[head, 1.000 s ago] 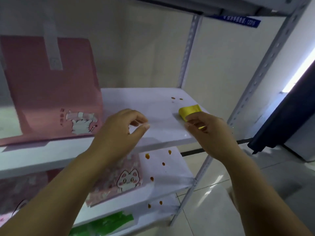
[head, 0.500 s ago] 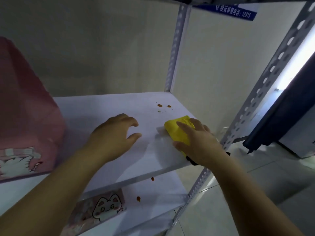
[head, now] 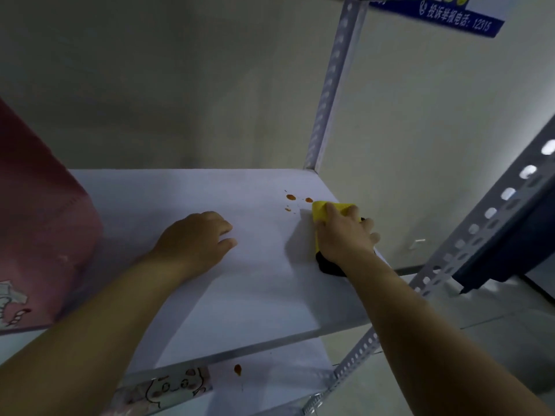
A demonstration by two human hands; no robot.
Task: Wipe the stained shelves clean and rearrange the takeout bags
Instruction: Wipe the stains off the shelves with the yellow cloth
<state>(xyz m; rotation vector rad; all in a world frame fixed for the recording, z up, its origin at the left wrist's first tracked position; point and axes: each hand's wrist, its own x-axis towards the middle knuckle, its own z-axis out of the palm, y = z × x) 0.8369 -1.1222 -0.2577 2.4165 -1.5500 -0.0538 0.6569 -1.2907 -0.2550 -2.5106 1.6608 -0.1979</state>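
On the white shelf (head: pixel 240 295), my right hand (head: pixel 345 235) presses a yellow sponge with a dark underside (head: pixel 322 212) flat against the board near its right edge. Its fingers curl over the sponge top. A few orange-brown stains (head: pixel 290 197) sit just left of and beyond the sponge. My left hand (head: pixel 195 238) rests on the shelf middle, fingers loosely bent, holding nothing. A pink takeout bag with a cat drawing (head: pixel 39 235) stands at the shelf's left end.
Perforated metal uprights stand at the back right (head: pixel 327 94) and front right (head: pixel 480 229). The shelf below (head: pixel 270 382) carries one orange stain (head: pixel 238 369) and a pink cat-print bag (head: pixel 168 388). A blue label (head: pixel 459 18) hangs from the shelf above. Tiled floor lies to the right.
My right hand has slid the sponge farther back along the shelf, up to the stains. My view has moved closer and to the right; my left hand stays resting on the shelf.
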